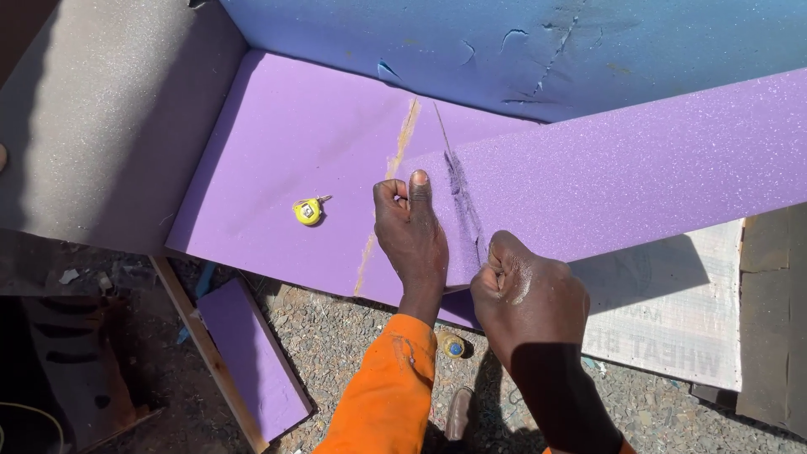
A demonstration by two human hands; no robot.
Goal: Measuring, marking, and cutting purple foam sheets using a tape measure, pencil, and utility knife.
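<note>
A long purple foam strip (pixel 639 160) lies across a larger purple foam sheet (pixel 286 143). My left hand (pixel 412 231) presses down on the strip's left end, thumb pointing up along its edge. My right hand (pixel 525 294) is closed around a small cutting tool whose blade is hardly visible, at the near end of a dark cut line (pixel 461 185) running across the strip. An orange sleeve (pixel 387 395) covers my left arm.
A small yellow tape measure (pixel 308 210) lies on the purple sheet to the left. Blue foam (pixel 521 42) stands behind, grey foam (pixel 101 109) at left. A narrow purple offcut (pixel 252 357) on a wooden board, a white sack (pixel 672 311) and gravel lie below.
</note>
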